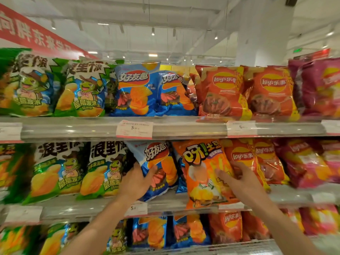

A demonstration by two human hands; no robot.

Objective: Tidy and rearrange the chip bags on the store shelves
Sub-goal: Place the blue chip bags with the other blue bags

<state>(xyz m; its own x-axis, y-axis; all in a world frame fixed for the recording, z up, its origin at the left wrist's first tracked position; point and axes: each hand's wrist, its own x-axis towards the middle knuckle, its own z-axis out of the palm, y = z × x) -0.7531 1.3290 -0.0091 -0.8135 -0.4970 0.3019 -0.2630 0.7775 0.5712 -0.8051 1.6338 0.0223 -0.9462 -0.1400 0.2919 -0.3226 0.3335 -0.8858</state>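
On the middle shelf [174, 205] my left hand [137, 182] grips the left edge of a blue chip bag [158, 162] that leans to the left. My right hand [237, 178] lies on the right side of an orange chip bag [202, 173], fingers spread over it and touching the red Lay's bag [241, 157] behind. The orange bag stands in front of the row and hangs over the shelf's front edge. Another blue bag is partly hidden between the two.
Green bags [55, 170] fill the left of the middle shelf, red and purple bags [303, 162] the right. The top shelf [184, 129] holds green, blue, red and purple bags. A lower shelf shows more bags. Price tags [134, 129] hang on the shelf rails.
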